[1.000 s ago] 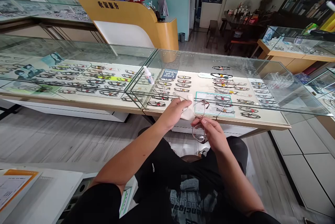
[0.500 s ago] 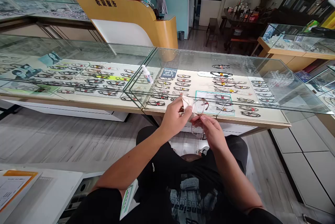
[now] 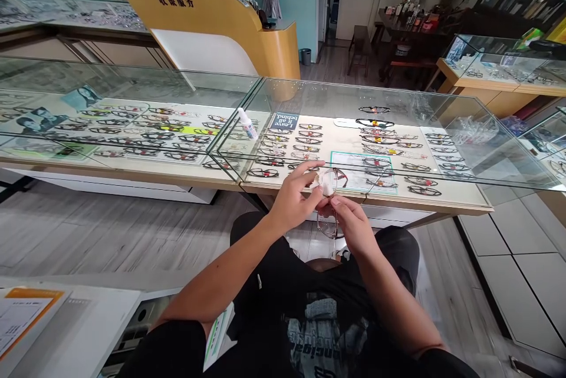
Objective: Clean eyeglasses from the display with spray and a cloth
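Observation:
My left hand [image 3: 294,196] pinches a small white cloth [image 3: 326,183] between thumb and fingers. The cloth lies against the upper lens of a pair of thin-framed glasses [image 3: 327,224]. My right hand [image 3: 354,222] has its fingers closed on the middle of the frame, which is turned so that one lens is above the other. Both hands are just in front of the glass display case's near edge. A white spray bottle [image 3: 247,124] stands on the glass top, left of and beyond my hands.
The glass display case [image 3: 442,206] holds rows of glasses. A wooden counter [image 3: 278,53] is behind it. Papers lie on a white surface [image 3: 101,313] at the lower left. Another glass case [image 3: 486,83] stands at the right.
The cloth has moved right onto the upper lens. The glasses and my right hand have shifted slightly left, and some fingers of my left hand have lifted and extended.

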`<state>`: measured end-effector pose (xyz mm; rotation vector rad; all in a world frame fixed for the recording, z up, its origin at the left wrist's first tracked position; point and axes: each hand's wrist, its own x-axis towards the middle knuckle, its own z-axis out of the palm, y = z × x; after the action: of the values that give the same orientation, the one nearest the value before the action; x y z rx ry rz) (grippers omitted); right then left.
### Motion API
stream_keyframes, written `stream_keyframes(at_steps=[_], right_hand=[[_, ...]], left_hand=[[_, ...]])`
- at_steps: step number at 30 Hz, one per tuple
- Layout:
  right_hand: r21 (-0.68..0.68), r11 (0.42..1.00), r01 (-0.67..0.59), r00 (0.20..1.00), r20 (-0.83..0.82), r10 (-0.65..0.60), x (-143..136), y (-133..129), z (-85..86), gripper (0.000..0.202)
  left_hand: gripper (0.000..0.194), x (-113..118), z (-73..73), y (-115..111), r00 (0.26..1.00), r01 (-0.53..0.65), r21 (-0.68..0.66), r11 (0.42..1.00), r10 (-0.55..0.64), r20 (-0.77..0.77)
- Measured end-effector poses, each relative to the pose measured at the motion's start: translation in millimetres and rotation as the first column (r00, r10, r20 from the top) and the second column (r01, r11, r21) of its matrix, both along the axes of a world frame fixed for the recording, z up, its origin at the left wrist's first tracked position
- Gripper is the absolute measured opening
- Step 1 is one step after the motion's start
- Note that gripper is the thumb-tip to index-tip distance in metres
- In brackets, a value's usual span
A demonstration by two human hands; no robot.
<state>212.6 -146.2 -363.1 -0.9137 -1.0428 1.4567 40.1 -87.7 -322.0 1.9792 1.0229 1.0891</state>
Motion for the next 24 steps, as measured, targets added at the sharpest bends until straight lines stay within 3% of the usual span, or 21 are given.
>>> stream_keyframes(at_steps=[6, 12, 16, 24], right_hand=[[0.021, 1.000, -0.014, 1.000, 0.012, 0.014, -1, 2, -2.8, 0.033], [0.023, 1.000, -0.018, 1.000, 0.016, 0.018, -2, 3, -3.3, 0.031], [0.042, 0.999, -0.026, 0.999, 0.041, 0.025, -2, 4, -1.3, 0.032], [0.110, 0.994, -0.026, 0.990, 0.143, 0.010, 0, 7, -4.5, 0.033]], left_hand=[[0.026, 3, -1.3, 0, 0.999, 0.027, -0.169, 0.985, -0.020, 0.044], [0.041, 0, -6.1, 7, 0.986, 0.113, -0.133, 0.985, -0.095, 0.139], [0.059, 5, -13.0, 13, 0.971, 0.043, -0.219, 0.975, 0.011, 0.240], [0.053, 14, -14.2, 11, 0.973, 0.005, -0.288, 0.958, 0.062, 0.223]])
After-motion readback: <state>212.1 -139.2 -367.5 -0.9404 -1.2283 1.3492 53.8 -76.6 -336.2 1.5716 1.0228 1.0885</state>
